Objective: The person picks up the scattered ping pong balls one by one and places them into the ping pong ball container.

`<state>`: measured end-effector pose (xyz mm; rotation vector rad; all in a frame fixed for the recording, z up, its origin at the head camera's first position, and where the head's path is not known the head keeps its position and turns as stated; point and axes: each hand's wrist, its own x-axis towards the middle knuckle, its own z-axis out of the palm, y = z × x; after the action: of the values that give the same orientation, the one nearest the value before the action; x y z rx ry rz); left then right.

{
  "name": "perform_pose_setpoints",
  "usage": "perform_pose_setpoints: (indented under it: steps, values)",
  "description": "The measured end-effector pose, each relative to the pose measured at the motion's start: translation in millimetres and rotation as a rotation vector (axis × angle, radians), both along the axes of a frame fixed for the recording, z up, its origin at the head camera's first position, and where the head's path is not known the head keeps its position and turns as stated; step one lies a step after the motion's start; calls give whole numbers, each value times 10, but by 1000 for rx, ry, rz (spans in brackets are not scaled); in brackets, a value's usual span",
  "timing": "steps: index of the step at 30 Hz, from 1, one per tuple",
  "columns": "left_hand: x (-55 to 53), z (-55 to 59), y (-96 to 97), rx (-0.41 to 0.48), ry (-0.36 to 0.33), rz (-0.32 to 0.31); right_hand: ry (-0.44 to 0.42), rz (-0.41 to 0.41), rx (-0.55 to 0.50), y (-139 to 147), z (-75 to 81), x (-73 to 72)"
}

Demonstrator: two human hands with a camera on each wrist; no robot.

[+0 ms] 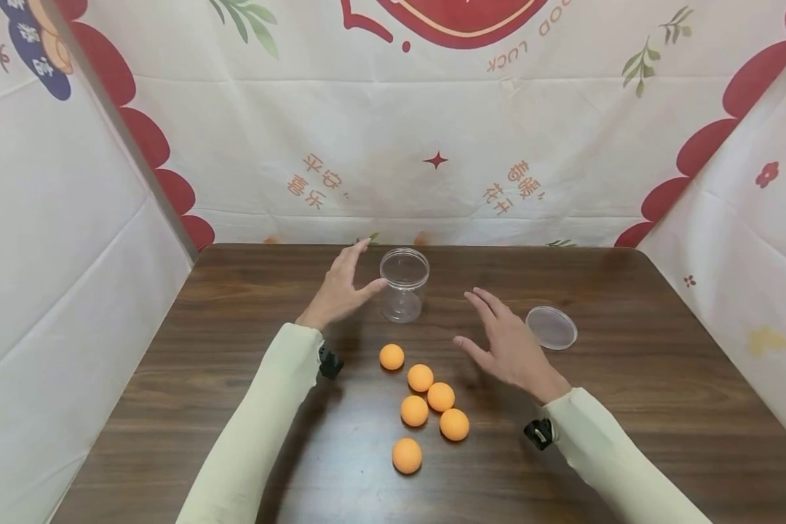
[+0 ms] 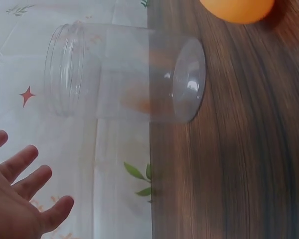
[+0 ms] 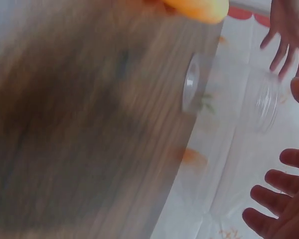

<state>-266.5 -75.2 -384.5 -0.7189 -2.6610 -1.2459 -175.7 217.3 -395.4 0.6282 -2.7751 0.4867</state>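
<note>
A clear plastic jar (image 1: 404, 287) stands upright and uncapped toward the back of the table. Just left of it is my left hand (image 1: 343, 285), fingers spread, the thumb tip right at the jar's rim in the head view; the left wrist view shows a gap between the fingers and the jar (image 2: 124, 74). My right hand (image 1: 507, 342) hovers to the right of the jar with fingers extended and nothing in them. Beside it lies a round clear lid (image 1: 552, 327). Several orange balls, one of them a front ball (image 1: 407, 455), sit loose between my forearms.
The dark wood table (image 1: 190, 364) meets a printed white cloth backdrop (image 1: 380, 131) at its back edge. Similar cloth walls rise on the left and right. Black wrist cameras, such as the left one (image 1: 330, 362), are strapped at both cuffs.
</note>
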Motion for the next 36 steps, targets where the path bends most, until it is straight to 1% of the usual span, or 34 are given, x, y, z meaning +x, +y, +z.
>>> perform_pose_setpoints:
  steps: [3,5,9,14,16,20,26,33,36]
  values:
    - [-39,-7,62,-11,-6,-10,-46,20,-21,-52,14,105]
    - [-63,-12,97,-3,-19,-10,-67,34,-26,-90,19,170]
    - [-102,-22,150,10,-57,4,-67,58,-14,-160,20,306]
    - [-142,-21,212,11,-101,3,-66,95,-2,-222,2,491]
    - [-157,-25,231,16,-111,2,-76,105,2,-243,-14,558]
    - [-195,-57,260,13,-119,4,-109,100,12,-279,-61,680]
    - [-233,-109,271,13,-136,-7,-178,88,24,-302,-118,821]
    - [-247,-136,268,22,-153,-19,-169,116,36,-325,-185,924]
    - [-251,-123,274,18,-160,-22,-153,125,48,-336,-223,964]
